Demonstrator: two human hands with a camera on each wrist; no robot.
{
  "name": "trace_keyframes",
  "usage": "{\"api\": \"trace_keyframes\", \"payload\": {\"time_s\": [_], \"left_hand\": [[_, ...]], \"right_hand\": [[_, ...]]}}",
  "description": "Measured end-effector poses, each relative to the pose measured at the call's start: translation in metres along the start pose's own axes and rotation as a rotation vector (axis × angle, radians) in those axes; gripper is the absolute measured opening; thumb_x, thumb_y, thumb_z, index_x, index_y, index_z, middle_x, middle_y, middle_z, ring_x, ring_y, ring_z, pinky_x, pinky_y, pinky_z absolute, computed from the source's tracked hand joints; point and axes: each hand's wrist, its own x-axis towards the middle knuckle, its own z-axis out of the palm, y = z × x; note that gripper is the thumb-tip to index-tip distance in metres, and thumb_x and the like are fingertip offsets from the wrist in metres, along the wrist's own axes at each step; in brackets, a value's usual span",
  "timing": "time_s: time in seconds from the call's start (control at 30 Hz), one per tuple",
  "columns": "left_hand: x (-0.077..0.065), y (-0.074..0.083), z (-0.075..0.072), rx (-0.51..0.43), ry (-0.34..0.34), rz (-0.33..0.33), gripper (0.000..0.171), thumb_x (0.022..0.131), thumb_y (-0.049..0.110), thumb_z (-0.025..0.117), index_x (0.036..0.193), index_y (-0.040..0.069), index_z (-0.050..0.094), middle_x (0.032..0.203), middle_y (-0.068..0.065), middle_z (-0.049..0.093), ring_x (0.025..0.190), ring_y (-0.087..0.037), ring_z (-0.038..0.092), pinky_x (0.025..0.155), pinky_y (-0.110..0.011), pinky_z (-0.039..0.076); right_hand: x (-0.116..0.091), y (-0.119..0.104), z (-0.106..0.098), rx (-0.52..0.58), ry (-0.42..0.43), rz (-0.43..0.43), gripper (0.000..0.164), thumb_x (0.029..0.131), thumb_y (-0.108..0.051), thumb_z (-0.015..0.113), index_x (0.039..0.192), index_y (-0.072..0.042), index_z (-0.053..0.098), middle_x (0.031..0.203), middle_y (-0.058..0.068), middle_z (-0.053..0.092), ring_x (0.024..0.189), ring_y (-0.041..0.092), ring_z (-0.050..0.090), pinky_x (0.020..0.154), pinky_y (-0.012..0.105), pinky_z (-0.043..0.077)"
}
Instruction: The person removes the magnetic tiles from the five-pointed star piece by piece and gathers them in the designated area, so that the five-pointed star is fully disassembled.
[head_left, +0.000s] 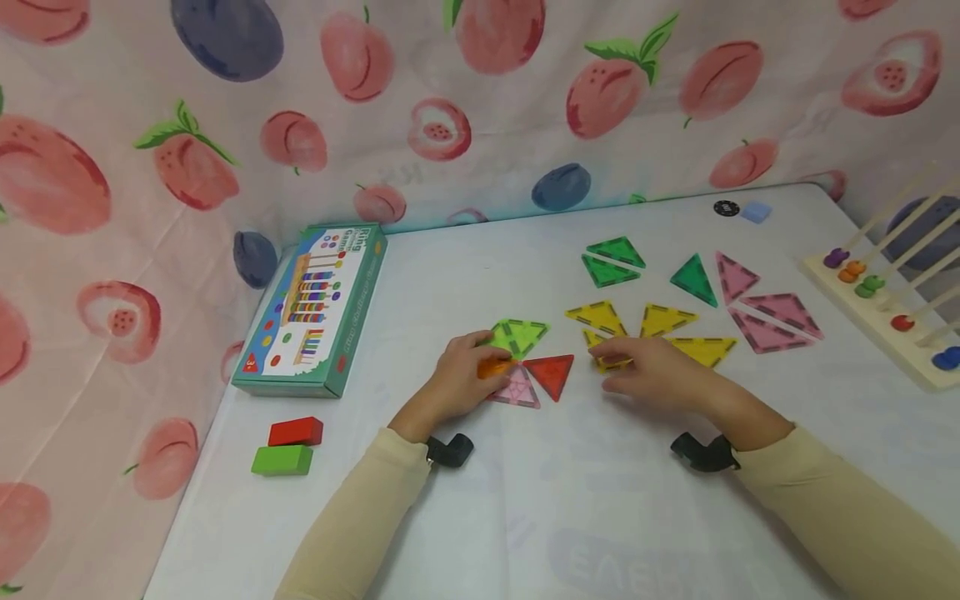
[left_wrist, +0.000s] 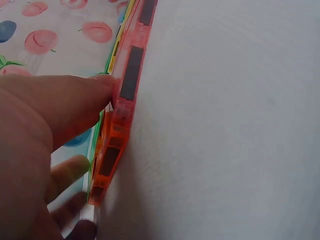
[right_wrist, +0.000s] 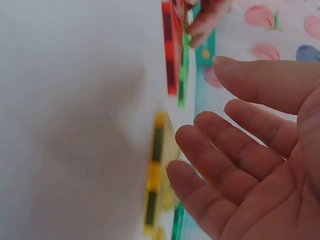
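My left hand (head_left: pixel 459 373) rests at the left side of a small fan of translucent triangular tiles lying flat. Its thumb touches the pink tile (left_wrist: pixel 132 72) beside the orange tile (left_wrist: pixel 109 160), and its fingers reach towards the lime green tiles (head_left: pixel 520 336). A red triangular tile (head_left: pixel 551 373) fills the fan's right side. My right hand (head_left: pixel 660 373) hovers by the yellow triangular tiles (head_left: pixel 701 350), partly covering one. In the right wrist view its fingers (right_wrist: pixel 225 155) are loosely bent and hold nothing.
Green tiles (head_left: pixel 615 260) and pink tiles (head_left: pixel 772 321) lie farther back. A wooden peg board (head_left: pixel 900 333) with coloured rings stands at the right. On the left are a game box (head_left: pixel 307 308), a red block (head_left: pixel 296 432) and a green block (head_left: pixel 282 460).
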Motion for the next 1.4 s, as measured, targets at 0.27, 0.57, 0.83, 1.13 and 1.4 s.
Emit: {"api": "trace_keyframes", "payload": {"time_s": [0.27,0.57,0.83,1.13,1.4], "left_hand": [[-0.003,-0.004,-0.003,0.024,-0.011,-0.009,0.042,0.081,0.037,0.063,0.12,0.02,0.058,0.139,-0.004,0.033,0.121,-0.025,0.03,0.096,-0.039,0.03],[-0.016,-0.005,-0.007,0.006,-0.036,-0.045,0.044,0.081,0.037,0.064,0.12,0.02,0.058,0.135,-0.005,0.037,0.12,-0.025,0.032,0.096,-0.038,0.032],[-0.025,-0.007,-0.015,-0.017,-0.026,-0.066,0.041,0.081,0.036,0.065,0.116,0.017,0.059,0.11,-0.001,0.052,0.101,-0.016,0.045,0.088,-0.032,0.037],[-0.025,-0.009,-0.023,-0.064,-0.04,-0.079,0.036,0.081,0.032,0.065,0.11,0.012,0.061,0.092,0.003,0.057,0.083,-0.013,0.051,0.075,-0.028,0.043],[-0.015,-0.008,-0.021,0.064,-0.058,-0.035,0.058,0.075,0.043,0.068,0.126,0.021,0.051,0.14,-0.005,0.029,0.123,-0.026,0.026,0.095,-0.041,0.031]], "right_hand": [[0.007,-0.016,0.021,0.02,-0.057,-0.035,0.049,0.081,-0.027,0.067,0.126,-0.017,0.051,0.122,-0.001,0.052,0.114,0.02,0.044,0.091,0.041,0.038],[0.009,-0.02,0.026,0.013,-0.057,-0.03,0.051,0.08,-0.028,0.067,0.127,-0.017,0.05,0.123,-0.002,0.051,0.112,0.018,0.045,0.091,0.04,0.038],[0.015,-0.022,0.027,0.013,-0.054,-0.025,0.05,0.08,-0.026,0.068,0.126,-0.018,0.05,0.123,-0.003,0.051,0.113,0.017,0.044,0.089,0.038,0.04],[0.041,-0.028,0.025,0.023,-0.049,-0.023,0.046,0.081,-0.02,0.066,0.124,-0.014,0.051,0.12,0.0,0.053,0.108,0.018,0.048,0.086,0.036,0.043],[0.07,-0.038,0.028,0.013,-0.072,-0.013,0.05,0.08,-0.024,0.067,0.126,-0.014,0.049,0.11,0.002,0.056,0.098,0.019,0.051,0.08,0.034,0.046]]}}
